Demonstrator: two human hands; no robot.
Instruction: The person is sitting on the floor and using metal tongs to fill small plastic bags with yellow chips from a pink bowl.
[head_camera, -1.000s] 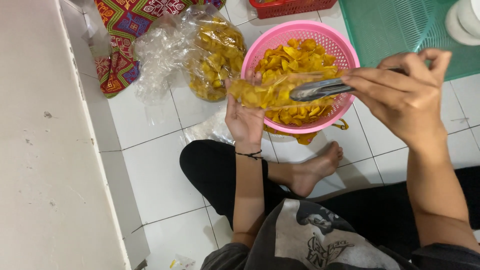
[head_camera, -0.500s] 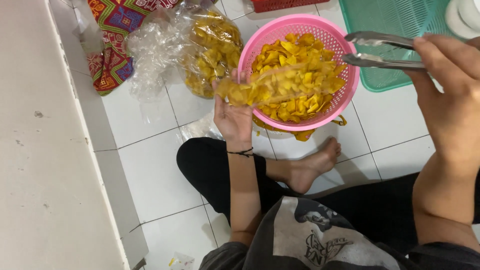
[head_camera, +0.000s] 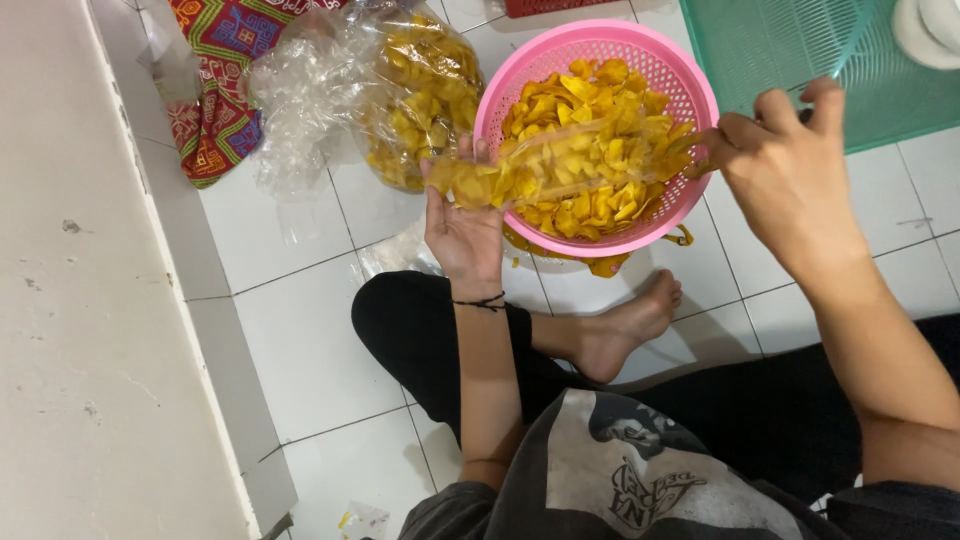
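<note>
While the pink basket (head_camera: 690, 95) on the tiled floor (head_camera: 300, 330) is heaped with yellow chips, one small clear bag (head_camera: 560, 165) is filled, stretched above it. The left hand (head_camera: 462, 225) pinches one end, the right hand (head_camera: 790, 170) grips the other; a fuller bag (head_camera: 415, 95) lies beside the basket.

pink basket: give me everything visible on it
The pink basket is round, looks like plastic, with slotted perforated walls and a smooth rim. It stands upright on the white tiled floor, heaped with yellow chips. A clear bag of chips is held across its top by the left hand and right hand. A larger chip bag lies beside it.
</note>
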